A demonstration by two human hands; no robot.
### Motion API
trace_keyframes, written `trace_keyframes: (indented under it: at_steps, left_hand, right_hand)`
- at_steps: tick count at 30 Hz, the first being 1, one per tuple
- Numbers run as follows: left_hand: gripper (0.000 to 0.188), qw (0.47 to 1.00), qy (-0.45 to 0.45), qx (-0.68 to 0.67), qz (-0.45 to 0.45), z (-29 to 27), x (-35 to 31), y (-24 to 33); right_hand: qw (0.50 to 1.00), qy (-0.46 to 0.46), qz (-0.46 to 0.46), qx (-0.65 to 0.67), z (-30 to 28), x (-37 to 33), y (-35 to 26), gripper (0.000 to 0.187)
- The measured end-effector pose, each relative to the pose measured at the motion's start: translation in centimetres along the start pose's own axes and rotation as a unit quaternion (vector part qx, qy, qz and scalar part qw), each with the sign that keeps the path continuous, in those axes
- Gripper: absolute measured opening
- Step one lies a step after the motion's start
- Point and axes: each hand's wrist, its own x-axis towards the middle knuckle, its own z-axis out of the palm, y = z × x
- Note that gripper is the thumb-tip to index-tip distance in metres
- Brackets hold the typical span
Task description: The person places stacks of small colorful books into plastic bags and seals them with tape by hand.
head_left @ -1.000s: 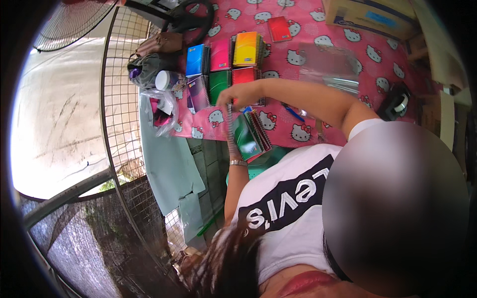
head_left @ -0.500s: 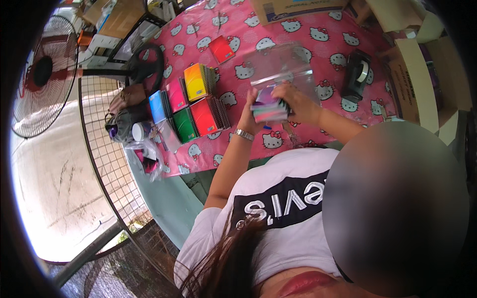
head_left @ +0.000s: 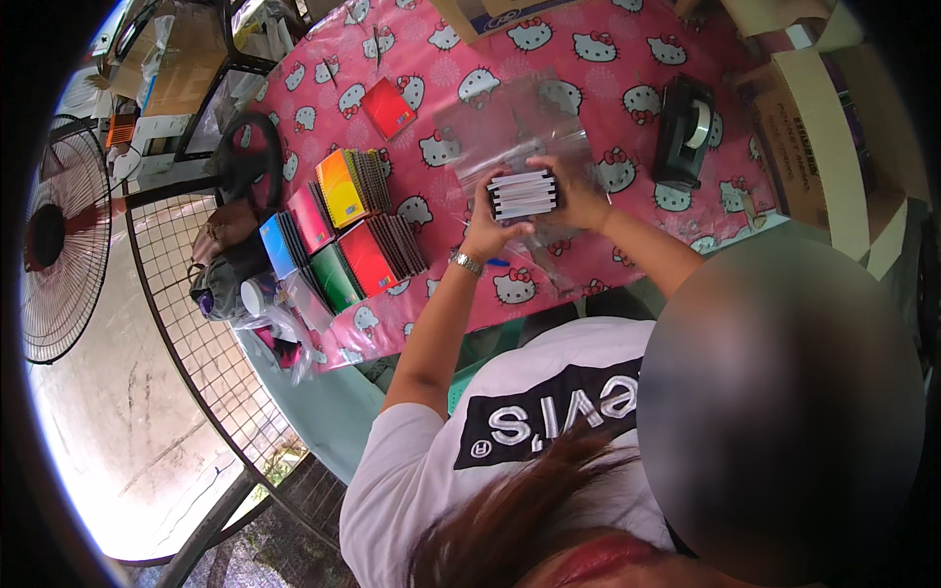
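Note:
Between my two hands is a stack of small spiral notebooks, its white page edges facing up and black binding showing along both sides. My left hand, with a metal watch on its wrist, grips the stack's left side. Around its right side my right hand is closed. A clear plastic bag lies flat just beyond the stack. To the left stand grouped spiral notebooks: yellow, pink, blue, green and red. One red notebook lies alone farther back.
A black tape dispenser stands on the right of the pink patterned tablecloth. An open cardboard box is at the far right, another carton at the back. Bags and a fan are at the left.
The notebook stack has been turned so its white page edges face up, where coloured covers showed before. Both hands have shifted their hold around it. The whole view has moved slightly.

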Motion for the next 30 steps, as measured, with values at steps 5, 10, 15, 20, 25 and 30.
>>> trace_keyframes:
  at_steps: [5,10,15,20,25,30]
  left_hand:
    - [0.092,0.999,0.026,-0.007,-0.034,0.0,0.5,-1.9]
    - [0.085,0.996,0.035,-0.056,-0.056,0.1,0.8,-1.9]
    - [0.084,0.998,0.041,-0.034,-0.044,-0.2,1.0,-3.3]
    - [0.079,0.998,0.007,0.065,-0.002,-0.3,1.8,-4.1]
    - [0.071,0.999,0.006,0.032,-0.032,-0.6,1.1,-3.5]
    - [0.071,0.963,0.005,0.244,0.111,-1.0,2.2,-5.1]
  right_hand:
    - [0.998,-0.012,0.019,-0.059,1.2,0.5,0.0,0.089]
    - [1.000,0.002,0.006,-0.004,0.7,0.7,1.1,0.086]
    - [1.000,0.002,-0.006,0.013,1.9,0.6,2.5,0.086]
    - [0.998,-0.046,0.034,-0.032,1.6,0.7,3.7,0.089]
    - [0.965,-0.077,-0.051,-0.247,-3.3,3.1,-6.7,0.104]
    - [0.909,-0.137,-0.060,-0.389,1.1,1.7,-10.1,0.091]
